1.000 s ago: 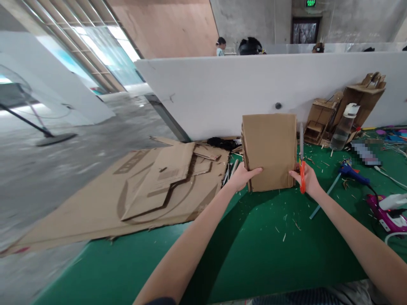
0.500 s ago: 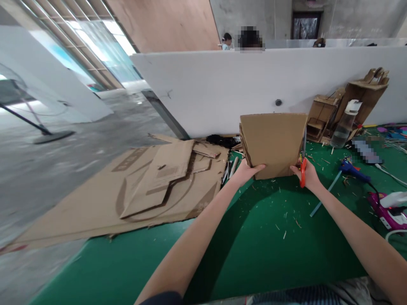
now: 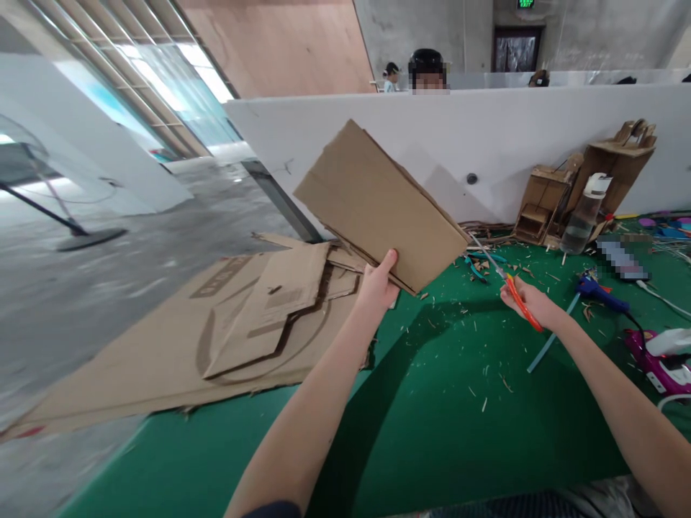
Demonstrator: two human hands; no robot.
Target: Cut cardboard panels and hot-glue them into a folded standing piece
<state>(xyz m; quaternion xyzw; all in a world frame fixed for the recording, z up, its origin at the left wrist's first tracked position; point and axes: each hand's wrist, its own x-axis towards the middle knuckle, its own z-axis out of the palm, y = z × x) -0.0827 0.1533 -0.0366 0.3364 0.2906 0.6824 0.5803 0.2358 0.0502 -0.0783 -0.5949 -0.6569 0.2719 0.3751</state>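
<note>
Tilted above the green table point(image 3: 432, 417), a stack of rectangular cardboard pieces point(image 3: 383, 201) is gripped at its lower edge by my left hand point(image 3: 381, 282), the thumb on the front face. My right hand point(image 3: 526, 301) is closed round the orange handles of a pair of scissors point(image 3: 519, 298). The scissor blades point up and left, and their tip is close to the right corner of the cardboard stack. Whether the tip touches the cardboard, I cannot tell.
Large cardboard sheets point(image 3: 162, 338) lie at the left. Teal pliers point(image 3: 475, 267) and scraps are behind my right hand. A water bottle point(image 3: 586, 216), cardboard structures point(image 3: 540, 201), a phone point(image 3: 622, 259), a blue glue gun point(image 3: 599, 288) and a pink power strip point(image 3: 661, 363) stand or lie right.
The cardboard stack has turned and moved left with my left hand. My right hand has let go of it and holds only the scissors, now angled toward the upper left. The pliers have come into view.
</note>
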